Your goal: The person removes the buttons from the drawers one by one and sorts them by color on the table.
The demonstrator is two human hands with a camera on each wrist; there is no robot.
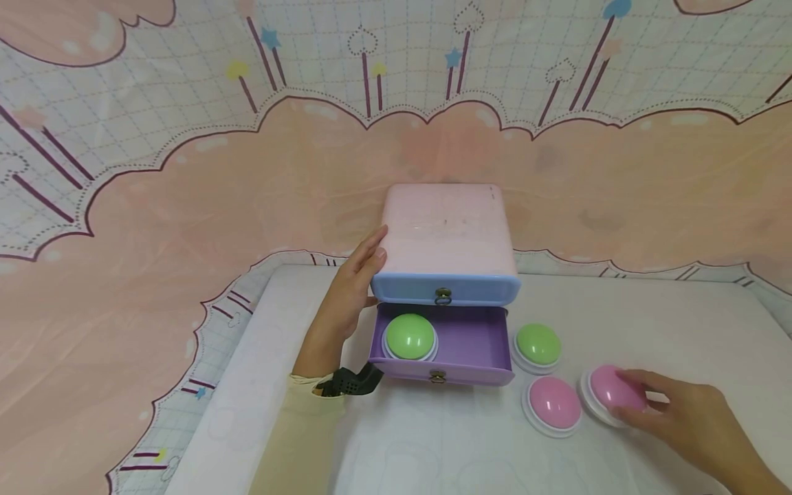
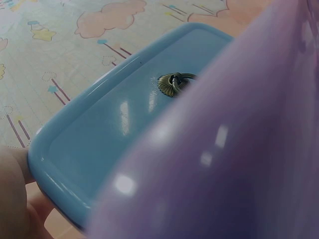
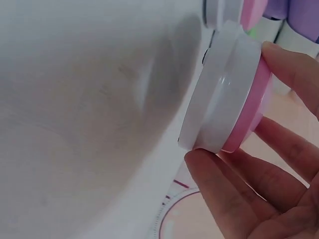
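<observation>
My right hand point(image 1: 693, 412) grips a pink dome button point(image 1: 612, 388) by its sides, thumb on one edge and fingers on the other. In the right wrist view its white base point(image 3: 219, 84) is tilted up off the white surface. My left hand point(image 1: 349, 292) rests with extended fingers against the left side of a small drawer box point(image 1: 448, 230) with a pink top. Its upper blue drawer point(image 1: 402, 289) is closed. The lower purple drawer point(image 1: 473, 337) is pulled out, with a green dome button point(image 1: 410, 337) at its left end.
Right of the drawer, a second green button point(image 1: 538, 344) and another pink button point(image 1: 555, 402) sit on the white table point(image 1: 433, 440). A patterned cloth backdrop point(image 1: 309, 179) hangs behind the box. A dark wrist strap point(image 1: 353, 380) is beside the drawer's left corner.
</observation>
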